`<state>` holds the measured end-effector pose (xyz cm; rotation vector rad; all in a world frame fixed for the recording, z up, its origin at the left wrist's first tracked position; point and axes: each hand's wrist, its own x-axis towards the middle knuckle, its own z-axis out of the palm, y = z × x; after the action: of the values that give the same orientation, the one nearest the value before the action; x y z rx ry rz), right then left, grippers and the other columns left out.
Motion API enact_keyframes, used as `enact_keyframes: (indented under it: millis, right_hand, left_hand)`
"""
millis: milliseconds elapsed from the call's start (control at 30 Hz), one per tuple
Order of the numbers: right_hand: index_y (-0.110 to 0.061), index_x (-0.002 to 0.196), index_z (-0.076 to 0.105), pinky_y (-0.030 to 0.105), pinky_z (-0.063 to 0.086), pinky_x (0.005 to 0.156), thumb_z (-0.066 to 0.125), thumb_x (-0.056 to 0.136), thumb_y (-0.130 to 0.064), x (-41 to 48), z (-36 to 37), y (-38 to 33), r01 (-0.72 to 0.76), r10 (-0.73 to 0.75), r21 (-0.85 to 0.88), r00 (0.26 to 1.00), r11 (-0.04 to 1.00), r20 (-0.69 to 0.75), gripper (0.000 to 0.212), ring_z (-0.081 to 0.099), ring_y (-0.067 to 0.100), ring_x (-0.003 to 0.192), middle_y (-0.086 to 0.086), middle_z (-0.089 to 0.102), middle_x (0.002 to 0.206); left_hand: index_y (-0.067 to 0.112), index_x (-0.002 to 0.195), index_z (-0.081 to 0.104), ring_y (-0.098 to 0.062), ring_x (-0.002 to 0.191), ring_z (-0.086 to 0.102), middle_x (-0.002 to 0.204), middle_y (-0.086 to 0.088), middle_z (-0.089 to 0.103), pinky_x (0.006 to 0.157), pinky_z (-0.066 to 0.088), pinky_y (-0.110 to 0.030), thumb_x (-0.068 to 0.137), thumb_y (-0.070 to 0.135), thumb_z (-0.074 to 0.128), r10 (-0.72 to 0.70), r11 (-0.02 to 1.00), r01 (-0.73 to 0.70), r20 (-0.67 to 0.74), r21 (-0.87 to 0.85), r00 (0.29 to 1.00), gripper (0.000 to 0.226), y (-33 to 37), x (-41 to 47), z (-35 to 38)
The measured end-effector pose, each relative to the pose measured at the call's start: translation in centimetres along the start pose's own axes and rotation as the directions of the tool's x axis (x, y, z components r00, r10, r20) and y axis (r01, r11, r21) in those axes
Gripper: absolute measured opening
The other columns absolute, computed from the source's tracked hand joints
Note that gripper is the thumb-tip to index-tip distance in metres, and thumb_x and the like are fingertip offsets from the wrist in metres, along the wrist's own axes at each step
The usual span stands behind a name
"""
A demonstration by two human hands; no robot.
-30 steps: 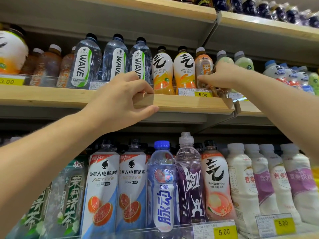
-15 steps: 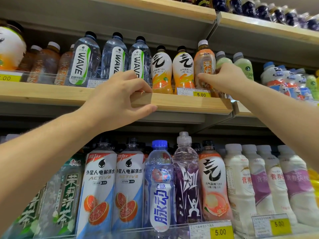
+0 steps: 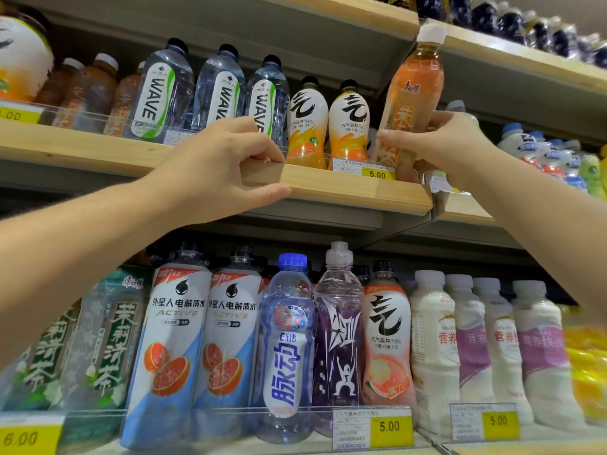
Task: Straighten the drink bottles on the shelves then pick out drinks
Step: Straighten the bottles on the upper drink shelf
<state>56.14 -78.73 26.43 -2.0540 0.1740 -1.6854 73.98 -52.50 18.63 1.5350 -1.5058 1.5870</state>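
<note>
My right hand [image 3: 450, 146] grips an orange-labelled tea bottle [image 3: 412, 90] with a white cap, lifted above the middle wooden shelf [image 3: 354, 188] and tilted right, its cap near the upper shelf edge. My left hand [image 3: 216, 169] grips the front edge of that middle shelf, fingers over the top and thumb underneath. Beside the lifted bottle stand two orange soda bottles [image 3: 328, 126] and three clear WAVE water bottles [image 3: 216, 93].
The lower shelf holds green tea bottles [image 3: 108, 339], two grapefruit ACTIVE bottles [image 3: 197, 339], a blue-capped bottle [image 3: 289, 339], a purple bottle [image 3: 338, 330] and several white milk drinks [image 3: 486, 339]. Dark bottles [image 3: 512, 24] line the top shelf. Yellow price tags [image 3: 391, 426] hang along the shelf fronts.
My right hand has lifted the orange tea bottle up off the middle shelf, from standing among the row to well above it. My left hand stays on the shelf edge.
</note>
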Motion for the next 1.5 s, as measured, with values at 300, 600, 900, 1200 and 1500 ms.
enact_keyframes:
  millis: [300,600,900,1200,1500]
  right_hand:
    - [-0.023,0.141,0.058,0.044,0.060,0.095,0.079,0.077,-0.062,-0.2,-1.4,-0.9,0.086,-0.085,0.043,0.996,0.995,-0.020,0.078,0.070,0.017,0.112,-0.006,0.070,0.126]
    - [-0.022,0.136,0.061,0.029,0.061,0.080,0.075,0.081,-0.065,1.0,-1.6,-2.5,0.177,-0.176,0.142,0.984,0.974,-0.022,0.072,0.070,0.007,0.103,-0.012,0.072,0.115]
    - [-0.029,0.118,0.061,0.030,0.065,0.077,0.072,0.081,-0.069,0.7,-0.3,-3.7,0.160,-0.187,0.242,0.978,0.957,0.091,0.056,0.074,0.008,0.095,-0.012,0.074,0.108]
    - [-0.024,0.131,0.059,0.042,0.063,0.088,0.072,0.078,-0.070,-1.8,2.6,-7.3,0.111,-0.196,0.345,0.955,0.932,0.221,0.071,0.074,0.016,0.105,-0.005,0.075,0.116]
    - [-0.020,0.128,0.062,0.047,0.063,0.087,0.081,0.069,-0.071,-5.9,8.9,-11.7,-0.001,-0.152,0.436,0.937,0.900,0.314,0.080,0.078,0.018,0.095,-0.002,0.080,0.108]
  left_hand:
    - [0.032,0.110,0.066,-0.008,0.095,0.048,0.099,0.012,0.052,0.076,0.042,-0.021,0.079,0.064,0.063,-0.022,1.000,0.022,0.022,0.003,1.000,0.044,0.0,0.1,-0.2]
    - [0.035,0.109,0.065,-0.002,0.095,0.048,0.098,0.020,0.050,0.075,0.040,-0.017,0.079,0.064,0.063,-0.048,0.999,0.047,0.034,0.014,0.998,0.042,0.1,0.1,-0.3]
    - [0.040,0.110,0.063,0.007,0.101,0.048,0.101,0.026,0.049,0.075,0.037,-0.008,0.081,0.062,0.065,-0.067,0.997,0.066,0.058,0.028,0.996,0.037,0.2,0.2,-0.4]
    - [0.031,0.126,0.061,-0.006,0.111,0.051,0.120,0.013,0.054,0.090,0.040,-0.014,0.086,0.040,0.073,-0.116,0.990,0.107,0.103,0.090,0.988,0.042,-1.4,-2.0,-2.8]
    - [0.024,0.128,0.059,-0.014,0.114,0.051,0.121,0.008,0.055,0.096,0.043,-0.028,0.088,0.034,0.072,-0.145,0.976,0.128,0.089,0.176,0.985,0.043,-7.2,-6.4,-7.9]
